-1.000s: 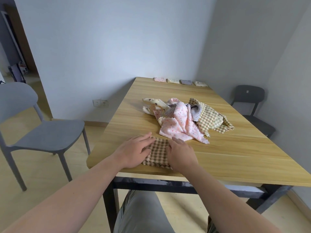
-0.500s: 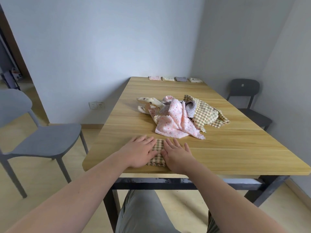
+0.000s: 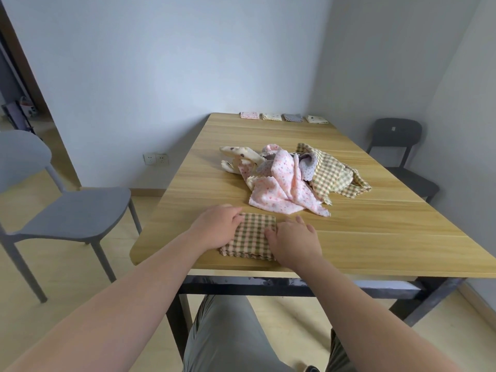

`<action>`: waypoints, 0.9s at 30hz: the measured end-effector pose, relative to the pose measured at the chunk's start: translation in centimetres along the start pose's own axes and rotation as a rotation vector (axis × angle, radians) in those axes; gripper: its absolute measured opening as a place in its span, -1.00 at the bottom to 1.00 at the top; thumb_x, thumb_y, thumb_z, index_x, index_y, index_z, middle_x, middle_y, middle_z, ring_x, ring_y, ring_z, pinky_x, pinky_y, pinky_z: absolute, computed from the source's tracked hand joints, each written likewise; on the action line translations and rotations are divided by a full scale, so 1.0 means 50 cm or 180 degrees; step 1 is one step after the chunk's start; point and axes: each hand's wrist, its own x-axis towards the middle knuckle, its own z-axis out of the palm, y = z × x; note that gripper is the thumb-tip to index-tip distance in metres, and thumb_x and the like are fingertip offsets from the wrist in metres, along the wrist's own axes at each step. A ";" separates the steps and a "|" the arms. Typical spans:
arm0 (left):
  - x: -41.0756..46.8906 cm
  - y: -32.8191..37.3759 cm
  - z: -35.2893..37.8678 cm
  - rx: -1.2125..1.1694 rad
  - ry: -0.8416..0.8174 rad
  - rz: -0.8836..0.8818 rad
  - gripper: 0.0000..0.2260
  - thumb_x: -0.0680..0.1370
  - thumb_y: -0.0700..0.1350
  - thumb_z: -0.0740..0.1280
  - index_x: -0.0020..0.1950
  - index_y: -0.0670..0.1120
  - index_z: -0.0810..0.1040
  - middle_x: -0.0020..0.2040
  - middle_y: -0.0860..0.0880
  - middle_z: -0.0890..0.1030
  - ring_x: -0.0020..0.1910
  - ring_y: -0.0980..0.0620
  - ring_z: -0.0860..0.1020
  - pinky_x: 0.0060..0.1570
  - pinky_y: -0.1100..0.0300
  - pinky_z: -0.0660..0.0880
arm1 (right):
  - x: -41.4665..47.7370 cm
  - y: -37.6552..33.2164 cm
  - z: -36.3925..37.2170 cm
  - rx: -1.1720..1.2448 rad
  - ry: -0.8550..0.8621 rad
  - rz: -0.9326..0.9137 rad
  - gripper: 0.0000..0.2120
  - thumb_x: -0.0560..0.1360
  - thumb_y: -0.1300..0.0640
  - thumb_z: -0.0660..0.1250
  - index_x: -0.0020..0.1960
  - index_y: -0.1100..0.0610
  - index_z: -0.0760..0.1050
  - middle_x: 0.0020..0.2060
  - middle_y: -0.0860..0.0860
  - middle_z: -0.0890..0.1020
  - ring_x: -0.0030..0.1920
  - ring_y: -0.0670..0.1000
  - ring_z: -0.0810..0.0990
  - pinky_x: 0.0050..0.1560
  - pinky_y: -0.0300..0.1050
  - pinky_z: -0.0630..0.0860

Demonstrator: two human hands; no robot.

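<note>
Four folded cloths [image 3: 283, 117] sit along the table's [image 3: 389, 237] far edge, the checked cloth [image 3: 255, 234] lies folded at the near edge under my left hand [image 3: 214, 228] and right hand [image 3: 295, 241], both pressing loosely flat, and the jumbled pile [image 3: 290, 178] beyond is left to do.

Both bare forearms reach out ahead of the person and draw in toward each other, the left forearm [image 3: 128, 288] coming up from the lower left and the right forearm [image 3: 370, 310] from the lower right. Both wrists are straight and held low. The left hand [image 3: 214, 228] lies palm down on the left side of the folded green-and-cream checked cloth [image 3: 255, 232]. Its knuckles are raised and its fingers [image 3: 237, 214] are bent, with the tips at the far edge; I cannot tell whether they nip it. The right hand [image 3: 295, 244] lies flat at the cloth's right side, fingers straight and slightly spread, thumb on the fabric. The two hands are near each other but apart.
</note>
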 end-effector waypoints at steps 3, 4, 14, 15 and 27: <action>0.033 -0.009 -0.014 -0.0078 -0.0291 -0.0187 -0.53 0.62 -0.12 0.27 0.54 0.09 0.40 0.46 -0.03 0.42 0.26 -0.01 0.51 0.24 0.01 0.52 | 0.010 -0.006 0.010 0.0343 0.0301 -0.0211 -0.73 0.63 -0.08 0.22 0.11 0.07 0.56 0.23 0.00 0.59 0.49 0.15 0.33 0.46 0.11 0.28; 0.044 -0.012 -0.022 -0.0171 -0.0491 -0.0254 -0.51 0.58 -0.14 0.30 0.52 0.10 0.42 0.45 -0.04 0.43 0.21 0.01 0.53 0.19 0.04 0.55 | 0.018 -0.008 0.011 0.0532 0.0359 -0.0257 -0.81 0.59 -0.02 0.27 0.09 0.07 0.55 0.13 -0.02 0.61 0.37 0.13 0.45 0.36 0.08 0.39; 0.157 -0.089 -0.122 -0.2092 -0.1246 -0.0563 -0.57 0.45 0.19 0.50 0.18 -0.05 0.61 0.07 0.05 0.71 0.06 0.08 0.66 0.14 0.13 0.54 | 0.199 -0.051 -0.060 0.2497 -0.0047 -0.0510 -0.72 0.49 0.21 0.39 0.15 -0.04 0.49 -0.03 -0.07 0.60 -0.07 -0.06 0.61 -0.11 -0.15 0.60; 0.176 -0.100 -0.134 -0.2049 -0.1165 -0.0602 -0.63 0.47 0.20 0.44 0.09 -0.05 0.63 -0.03 0.09 0.71 -0.04 0.13 0.66 0.03 0.19 0.52 | 0.231 -0.061 -0.071 0.2509 -0.0092 -0.0591 -0.71 0.49 0.21 0.40 0.16 -0.05 0.50 -0.03 -0.08 0.60 -0.09 -0.06 0.62 -0.13 -0.15 0.61; 0.158 -0.126 -0.521 -0.2987 -0.0089 -0.1688 -0.82 0.60 -0.02 0.38 0.05 -0.12 0.66 -0.08 0.01 0.73 -0.07 0.02 0.70 -0.02 0.14 0.59 | 0.407 -0.273 -0.381 0.2434 -0.1961 -0.0553 -0.78 0.48 0.02 0.51 -0.04 0.18 0.65 -0.25 0.03 0.64 -0.21 -0.04 0.55 -0.13 -0.07 0.47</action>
